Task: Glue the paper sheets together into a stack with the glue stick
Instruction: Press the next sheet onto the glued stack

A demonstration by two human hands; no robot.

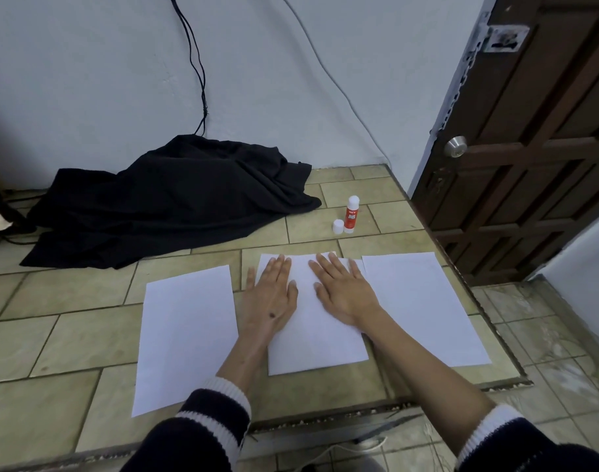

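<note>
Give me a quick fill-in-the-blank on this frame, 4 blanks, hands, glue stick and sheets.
1. Both the left hand and the right hand press flat on the ____ sheet.
2. The glue stick stands ____ on the tiles.
3. Its cap is ____ the stick, standing beside it.
4. The cloth by the wall is ____ in colour.

Missing words: middle; upright; off; black

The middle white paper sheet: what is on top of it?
Both hands, left and right, press flat on the middle white paper sheet. Whether another sheet lies beneath it cannot be told.
</note>
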